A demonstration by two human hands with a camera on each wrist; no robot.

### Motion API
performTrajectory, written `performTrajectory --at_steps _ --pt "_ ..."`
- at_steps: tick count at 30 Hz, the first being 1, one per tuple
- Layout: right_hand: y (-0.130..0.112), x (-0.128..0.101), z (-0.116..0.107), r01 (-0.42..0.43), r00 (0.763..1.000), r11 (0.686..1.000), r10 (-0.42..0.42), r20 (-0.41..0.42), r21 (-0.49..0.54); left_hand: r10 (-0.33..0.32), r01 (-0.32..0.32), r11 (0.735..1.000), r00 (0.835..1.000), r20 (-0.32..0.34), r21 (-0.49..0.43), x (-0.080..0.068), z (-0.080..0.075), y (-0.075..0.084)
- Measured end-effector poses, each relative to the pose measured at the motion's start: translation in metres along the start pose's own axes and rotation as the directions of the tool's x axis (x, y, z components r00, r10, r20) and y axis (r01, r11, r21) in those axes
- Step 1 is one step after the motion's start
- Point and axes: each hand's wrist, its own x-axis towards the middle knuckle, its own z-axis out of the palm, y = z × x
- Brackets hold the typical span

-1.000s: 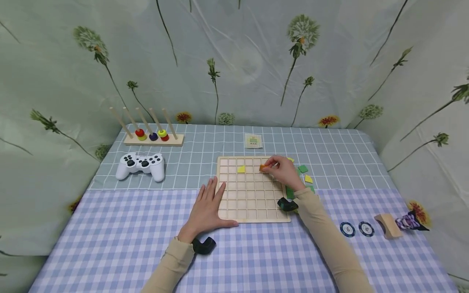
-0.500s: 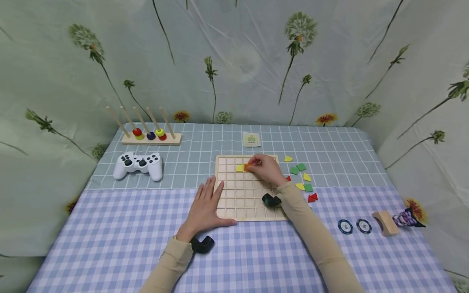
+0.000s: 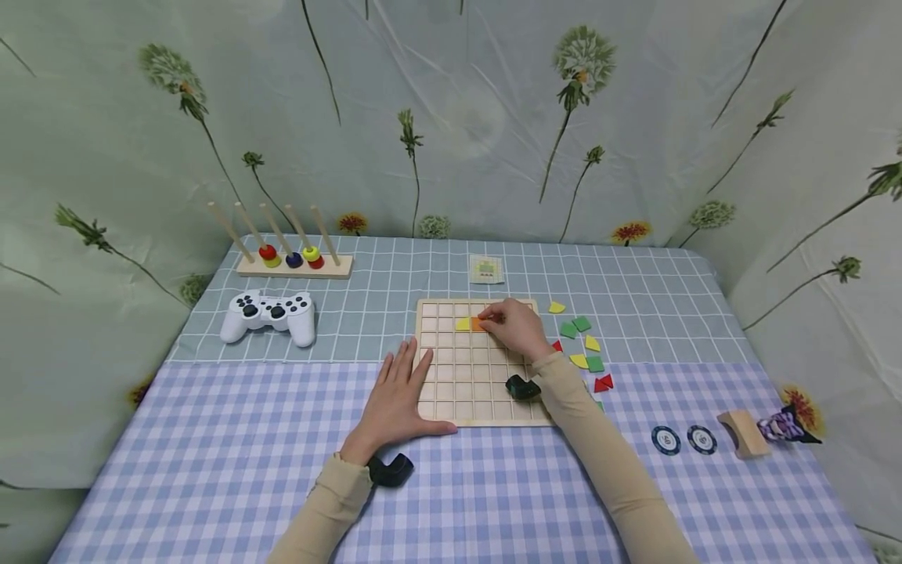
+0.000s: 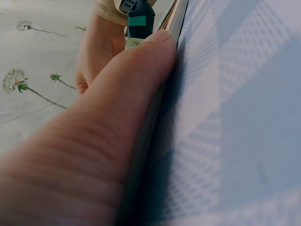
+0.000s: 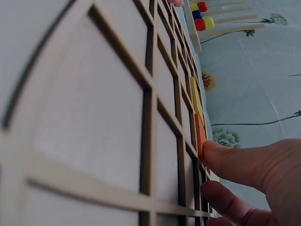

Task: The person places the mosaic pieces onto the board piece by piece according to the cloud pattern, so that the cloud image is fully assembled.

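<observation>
Head view: a wooden grid board (image 3: 479, 376) is seen near the middle of the table (image 3: 211, 439), and an orange tile (image 3: 478, 324) is being pressed by the right hand (image 3: 517, 329) into a cell in the board's 2nd row from the far edge, just beside a yellow tile (image 3: 462, 323) already seated. In the right wrist view a straight fingertip (image 5: 225, 157) is seen touching the orange tile's edge; nothing is gripped. The left hand (image 3: 396, 399) is laid flat, fingers spread, against the board's near-left corner, with the thumb along the near edge. Loose green, yellow and red tiles (image 3: 585, 348) are scattered off the board's right edge. Judged step: seating of the orange tile. The next move is judged to require release and a reach to the loose tiles.
</observation>
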Motion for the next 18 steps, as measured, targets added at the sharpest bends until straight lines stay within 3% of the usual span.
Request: performTrajectory --at_steps 8,13,18 --pt "0.020 -0.017 -0.017 0.093 0.993 0.992 -0.085 -0.084 0.090 -0.002 0.002 1.000 1.000 0.011 -0.011 0.000 0.000 0.002" --pt "0.041 -0.033 -0.042 0.066 0.988 0.992 -0.049 -0.143 0.112 0.001 -0.001 1.000 1.000 -0.004 -0.027 -0.001 -0.002 0.002" --pt "0.062 -0.050 -0.067 0.011 0.978 1.000 -0.005 -0.208 0.024 0.008 -0.008 1.000 1.000 -0.003 -0.018 -0.001 -0.002 0.002"
